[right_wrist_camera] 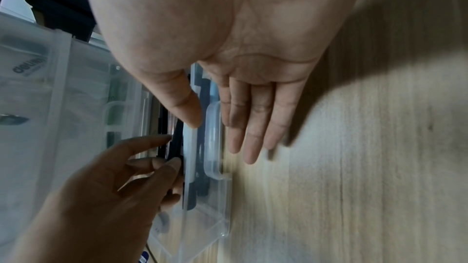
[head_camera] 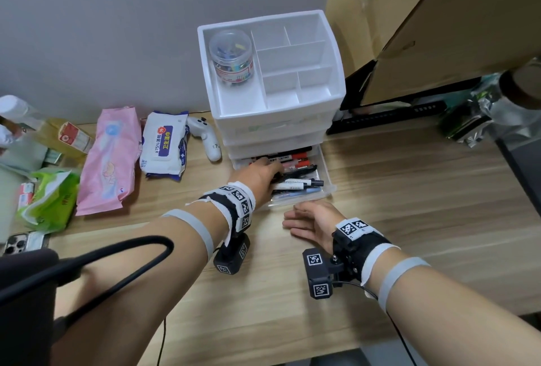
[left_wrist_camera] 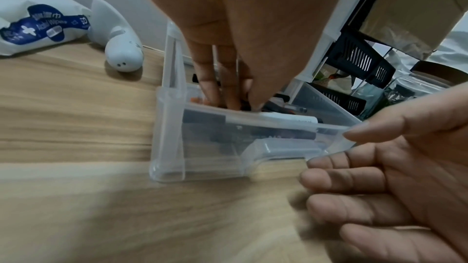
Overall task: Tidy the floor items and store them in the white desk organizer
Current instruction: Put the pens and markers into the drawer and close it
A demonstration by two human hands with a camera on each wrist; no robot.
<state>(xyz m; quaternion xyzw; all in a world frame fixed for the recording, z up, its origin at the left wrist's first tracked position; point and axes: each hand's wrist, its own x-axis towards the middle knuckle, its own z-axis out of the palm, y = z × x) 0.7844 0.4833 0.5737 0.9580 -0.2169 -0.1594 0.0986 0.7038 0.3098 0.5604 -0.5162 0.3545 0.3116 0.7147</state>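
Observation:
The white desk organizer [head_camera: 275, 123] stands on the wooden floor against the wall, with a clear jar of coloured clips [head_camera: 231, 55] in its top tray. Its clear bottom drawer [head_camera: 328, 174] [left_wrist_camera: 202, 157] [right_wrist_camera: 217, 207] is pulled out and holds several pens and markers [head_camera: 295, 158]. My left hand [head_camera: 263, 168] [left_wrist_camera: 228, 91] [right_wrist_camera: 142, 167] reaches into the drawer, its straight fingers touching the pens. My right hand [head_camera: 307, 219] [left_wrist_camera: 380, 177] [right_wrist_camera: 240, 127] lies open in front of the drawer, thumb at the front rim, fingers beside the handle.
Left of the organizer lie a white controller [head_camera: 205, 137], a wet-wipes pack [head_camera: 164, 143], a pink pack [head_camera: 109, 161], a green tissue pack [head_camera: 49, 199], a yellow bottle [head_camera: 64, 137] and a phone [head_camera: 22, 242]. Cardboard boxes [head_camera: 439, 14] and a black tray [head_camera: 386, 117] stand right.

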